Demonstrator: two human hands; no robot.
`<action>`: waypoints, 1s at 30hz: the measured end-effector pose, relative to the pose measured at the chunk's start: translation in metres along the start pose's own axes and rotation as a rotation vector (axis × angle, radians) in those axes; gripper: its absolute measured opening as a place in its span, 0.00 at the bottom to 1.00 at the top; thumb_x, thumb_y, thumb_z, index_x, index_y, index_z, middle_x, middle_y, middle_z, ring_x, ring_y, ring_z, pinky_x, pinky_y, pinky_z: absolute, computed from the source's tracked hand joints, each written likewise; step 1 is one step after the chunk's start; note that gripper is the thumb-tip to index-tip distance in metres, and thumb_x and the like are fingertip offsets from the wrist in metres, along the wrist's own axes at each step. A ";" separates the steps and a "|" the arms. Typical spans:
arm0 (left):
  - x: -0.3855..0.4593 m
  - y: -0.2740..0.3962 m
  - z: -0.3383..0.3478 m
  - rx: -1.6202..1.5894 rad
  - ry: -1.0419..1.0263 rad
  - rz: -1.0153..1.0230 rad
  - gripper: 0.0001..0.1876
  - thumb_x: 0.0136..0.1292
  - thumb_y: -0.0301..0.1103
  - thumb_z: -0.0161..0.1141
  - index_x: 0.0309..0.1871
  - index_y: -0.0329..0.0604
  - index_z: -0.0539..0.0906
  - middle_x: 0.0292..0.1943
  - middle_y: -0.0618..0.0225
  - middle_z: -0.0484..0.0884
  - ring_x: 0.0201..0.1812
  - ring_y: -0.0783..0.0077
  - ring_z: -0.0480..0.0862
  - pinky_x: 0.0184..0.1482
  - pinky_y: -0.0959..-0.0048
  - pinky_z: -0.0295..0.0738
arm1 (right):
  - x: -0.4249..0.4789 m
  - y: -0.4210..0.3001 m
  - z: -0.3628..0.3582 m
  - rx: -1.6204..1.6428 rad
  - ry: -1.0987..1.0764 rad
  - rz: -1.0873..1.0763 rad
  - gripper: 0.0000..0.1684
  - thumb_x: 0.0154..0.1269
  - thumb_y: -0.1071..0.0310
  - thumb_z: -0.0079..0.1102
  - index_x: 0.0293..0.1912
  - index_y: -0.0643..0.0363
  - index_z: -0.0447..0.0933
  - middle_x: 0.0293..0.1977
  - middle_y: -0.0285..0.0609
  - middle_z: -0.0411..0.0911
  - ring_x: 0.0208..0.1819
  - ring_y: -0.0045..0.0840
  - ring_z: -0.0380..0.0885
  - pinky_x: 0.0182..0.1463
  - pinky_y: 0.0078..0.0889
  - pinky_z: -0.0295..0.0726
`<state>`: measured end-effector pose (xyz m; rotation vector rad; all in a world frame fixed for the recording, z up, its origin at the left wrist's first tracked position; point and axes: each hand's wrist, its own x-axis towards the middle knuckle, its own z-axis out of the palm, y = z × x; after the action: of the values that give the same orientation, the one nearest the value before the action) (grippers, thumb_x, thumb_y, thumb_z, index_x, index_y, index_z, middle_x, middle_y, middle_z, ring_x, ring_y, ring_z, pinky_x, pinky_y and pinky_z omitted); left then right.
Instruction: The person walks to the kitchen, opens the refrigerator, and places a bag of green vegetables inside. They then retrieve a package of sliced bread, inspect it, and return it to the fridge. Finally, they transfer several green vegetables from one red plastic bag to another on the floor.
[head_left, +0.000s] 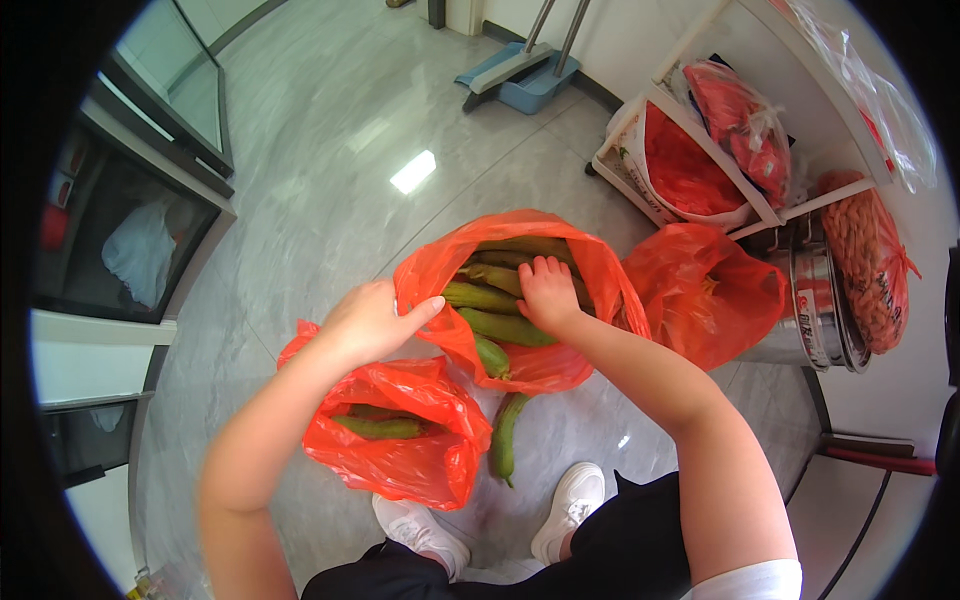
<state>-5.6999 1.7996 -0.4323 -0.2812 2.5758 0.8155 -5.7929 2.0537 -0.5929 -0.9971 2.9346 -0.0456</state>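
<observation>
A large red plastic bag (517, 225) stands wide open on the floor with several long green luffa gourds (499, 328) inside. My left hand (379, 319) grips its left rim, thumb over the edge and fingers hidden behind the plastic. Inside the opening, my right hand (551, 291) rests on the gourds with its fingers together; whether it grips one is not clear. A smaller red bag (450, 465), below my left forearm, holds green gourds (382, 427). One loose luffa gourd (508, 439) lies on the floor between the two bags and my shoes.
Another red bag (697, 292) sits to the right, against stacked metal pots (814, 307). A white shelf rack (675, 112) holds bagged goods beside a hanging bag of peanuts (862, 262). A blue dustpan (532, 90) stands by the wall. Glass-fronted cabinets (127, 232) line the left.
</observation>
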 end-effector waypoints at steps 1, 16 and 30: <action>0.013 -0.008 0.015 -0.115 -0.008 0.031 0.28 0.64 0.56 0.59 0.40 0.32 0.81 0.31 0.52 0.83 0.35 0.52 0.84 0.41 0.61 0.77 | 0.002 0.001 0.002 -0.020 0.000 -0.001 0.23 0.46 0.60 0.71 0.41 0.57 0.73 0.41 0.48 0.73 0.48 0.40 0.71 0.52 0.42 0.70; -0.012 -0.011 0.020 -1.171 0.188 -0.077 0.08 0.70 0.34 0.55 0.38 0.40 0.77 0.26 0.71 0.75 0.18 0.89 0.60 0.19 0.86 0.51 | -0.023 0.018 -0.021 0.017 -0.301 0.233 0.39 0.40 0.52 0.76 0.50 0.61 0.72 0.50 0.58 0.66 0.51 0.49 0.69 0.55 0.51 0.73; -0.077 0.019 -0.005 0.032 0.632 0.080 0.21 0.61 0.43 0.66 0.50 0.37 0.78 0.45 0.59 0.79 0.45 0.59 0.78 0.48 0.64 0.74 | -0.018 -0.006 -0.033 0.081 -0.397 0.348 0.57 0.41 0.46 0.76 0.61 0.71 0.58 0.50 0.61 0.70 0.54 0.49 0.70 0.57 0.48 0.73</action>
<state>-5.6389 1.8174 -0.3841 -0.4950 3.2002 0.8073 -5.7770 2.0606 -0.5591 -0.4132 2.6636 0.0403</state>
